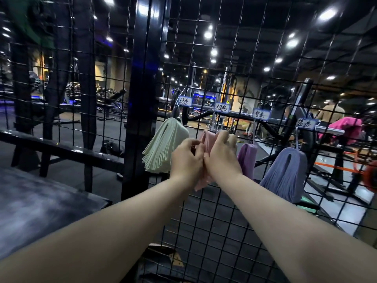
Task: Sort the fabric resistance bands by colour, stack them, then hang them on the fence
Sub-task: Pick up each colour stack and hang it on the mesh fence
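Observation:
Four stacks of fabric bands hang on the black wire fence (214, 221) under small labels. The pale green stack (163, 148) is at the left, then the pink stack (204, 180), a purple stack (247, 158) and a blue-lilac stack (285, 172). My left hand (186, 158) and my right hand (221, 156) are side by side in front of the pink stack. Both grip it near its top, fingers curled round the fabric. The hands hide most of the pink bands and their hook.
A thick black post (140, 99) stands left of the green stack. A dark padded bench (40, 205) lies at lower left. Behind the mesh are gym machines, and a person (330, 113) stands at far right. Labels (185, 101) sit above each hook.

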Demonstrator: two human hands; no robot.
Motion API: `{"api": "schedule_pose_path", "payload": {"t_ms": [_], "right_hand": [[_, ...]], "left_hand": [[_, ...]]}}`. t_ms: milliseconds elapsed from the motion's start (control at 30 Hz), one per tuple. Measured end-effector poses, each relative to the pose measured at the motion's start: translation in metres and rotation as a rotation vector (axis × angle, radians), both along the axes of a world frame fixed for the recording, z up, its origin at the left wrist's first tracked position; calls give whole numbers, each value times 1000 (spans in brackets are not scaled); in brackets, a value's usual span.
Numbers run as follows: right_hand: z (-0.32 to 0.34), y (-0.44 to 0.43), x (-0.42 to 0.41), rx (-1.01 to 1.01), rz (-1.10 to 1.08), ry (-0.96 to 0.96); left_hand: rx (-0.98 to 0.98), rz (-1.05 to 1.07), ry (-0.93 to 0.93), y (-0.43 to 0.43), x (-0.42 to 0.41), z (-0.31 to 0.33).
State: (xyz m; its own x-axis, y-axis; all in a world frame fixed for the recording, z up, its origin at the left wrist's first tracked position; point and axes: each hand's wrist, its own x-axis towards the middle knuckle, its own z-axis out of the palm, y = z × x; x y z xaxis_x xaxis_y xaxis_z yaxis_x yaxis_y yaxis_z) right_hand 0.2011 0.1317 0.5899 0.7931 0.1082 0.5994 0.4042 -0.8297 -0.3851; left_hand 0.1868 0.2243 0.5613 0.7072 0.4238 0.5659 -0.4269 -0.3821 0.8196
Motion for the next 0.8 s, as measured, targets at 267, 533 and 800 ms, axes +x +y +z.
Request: {"api": "schedule_pose_path", "payload": {"t_ms": [267,533,800], "right_hand": [[1,-7,1,-146,-33,-130],[11,-11,-5,-183,59,-108],[7,-10,-7,-256,-2,-124]], "left_hand": [[141,91,68,5,30,29],[191,120,87,9,32,29],[252,132,92,9,33,30]]}}
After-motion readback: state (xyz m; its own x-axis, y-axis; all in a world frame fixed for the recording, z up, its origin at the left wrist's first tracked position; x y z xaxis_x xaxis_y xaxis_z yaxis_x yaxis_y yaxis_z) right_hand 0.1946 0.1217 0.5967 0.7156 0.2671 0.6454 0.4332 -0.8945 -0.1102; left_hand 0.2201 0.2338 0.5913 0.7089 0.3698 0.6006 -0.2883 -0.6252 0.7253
